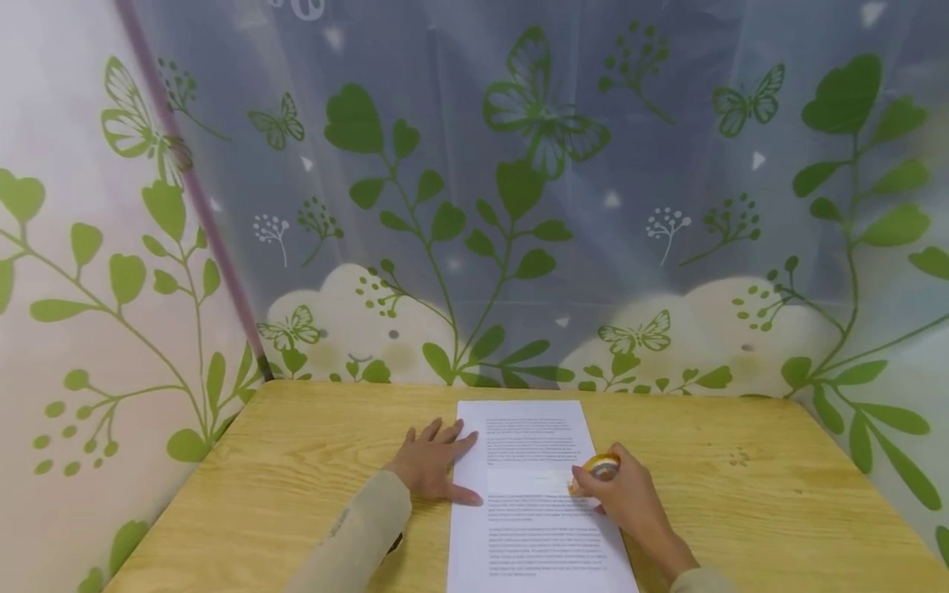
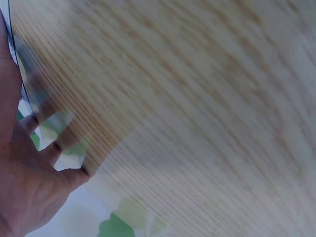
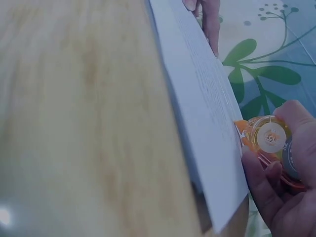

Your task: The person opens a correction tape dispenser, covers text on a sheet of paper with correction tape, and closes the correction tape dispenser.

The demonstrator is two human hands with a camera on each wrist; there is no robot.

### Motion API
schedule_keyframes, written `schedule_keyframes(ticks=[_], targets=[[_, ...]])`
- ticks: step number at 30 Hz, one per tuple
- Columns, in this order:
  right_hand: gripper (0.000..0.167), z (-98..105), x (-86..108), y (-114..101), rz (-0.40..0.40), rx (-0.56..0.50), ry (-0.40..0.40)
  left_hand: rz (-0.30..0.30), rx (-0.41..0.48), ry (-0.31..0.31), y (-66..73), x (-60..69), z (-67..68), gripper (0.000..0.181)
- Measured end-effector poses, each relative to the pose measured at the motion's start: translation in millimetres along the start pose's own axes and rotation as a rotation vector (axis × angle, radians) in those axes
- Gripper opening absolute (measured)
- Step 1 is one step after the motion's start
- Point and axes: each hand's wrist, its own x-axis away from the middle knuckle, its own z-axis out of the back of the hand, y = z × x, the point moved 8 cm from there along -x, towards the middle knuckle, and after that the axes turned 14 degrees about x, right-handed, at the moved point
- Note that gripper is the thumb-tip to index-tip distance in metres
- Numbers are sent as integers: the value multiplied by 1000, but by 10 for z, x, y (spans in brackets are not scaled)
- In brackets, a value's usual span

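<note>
A printed sheet of paper [image 1: 544,535] lies on the wooden table, with a blank white band between its text blocks. My left hand [image 1: 433,465] rests spread on the sheet's left edge, fingers apart; the left wrist view shows this hand [image 2: 34,182] at its left side. My right hand [image 1: 630,498] pinches an orange, transparent correction tape dispenser [image 1: 603,467] at the right end of the blank band. In the right wrist view, thumb and fingers of the right hand [image 3: 291,182] curl round the dispenser [image 3: 269,136], its orange tip at the paper [image 3: 207,133].
The wooden table [image 1: 771,494] extends to both sides of the paper. Behind it hangs a blue-grey curtain [image 1: 460,206] printed with green leaves, butterflies and clouds. A pale printed curtain [image 1: 74,329] stands at the left.
</note>
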Motion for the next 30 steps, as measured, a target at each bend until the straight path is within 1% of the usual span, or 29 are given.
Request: schedule_keyframes(ticks=[4, 11, 18, 26, 30], targets=[[44, 11, -4, 22, -3, 1, 3, 3, 1, -1, -14, -9, -23, 104], [47, 36, -10, 60, 11, 24, 30, 4, 8, 1, 4, 0, -11, 104], [44, 69, 7, 110, -15, 39, 25, -1, -12, 4, -16, -20, -34, 104], [42, 125, -7, 81, 35, 97, 44, -3, -26, 21, -88, -59, -71, 106], [42, 148, -8, 81, 45, 120, 47, -7, -25, 24, -88, -66, -80, 107]])
